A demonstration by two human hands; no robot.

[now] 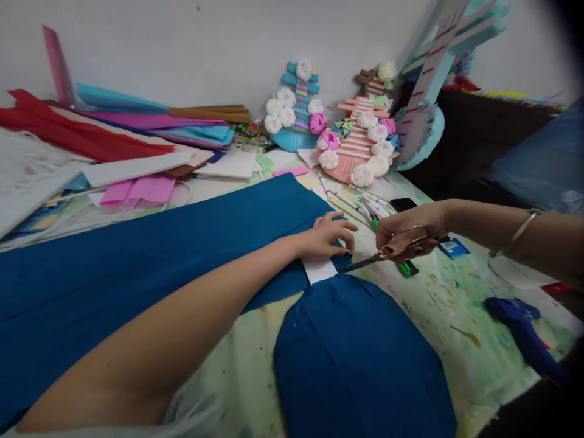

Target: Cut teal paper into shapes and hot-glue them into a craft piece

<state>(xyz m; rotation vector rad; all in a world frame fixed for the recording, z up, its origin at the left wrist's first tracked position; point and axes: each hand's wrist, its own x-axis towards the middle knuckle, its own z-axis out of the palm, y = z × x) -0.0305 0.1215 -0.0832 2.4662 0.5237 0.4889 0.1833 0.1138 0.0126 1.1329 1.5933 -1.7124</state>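
My right hand (410,234) grips a pair of gold-handled scissors (362,263), its fingers in the loops. The dark blades point left, their tip at the edge of the blue sheet beside a white strip (322,269). My left hand (329,236) lies on the long blue crepe paper sheet (182,243) with its fingers spread and a little bent, pressing the sheet and the white strip. Below the strip is a rounded board covered in the same blue paper (356,359). Part of the strip is hidden under my left hand.
Decorated paper lutes, one blue (296,134) and one pink (349,161), lean at the back. Folded coloured paper (155,131) is piled at the back left. Several markers (349,201) lie behind my hands. A dark blue glue gun (524,334) rests at the right.
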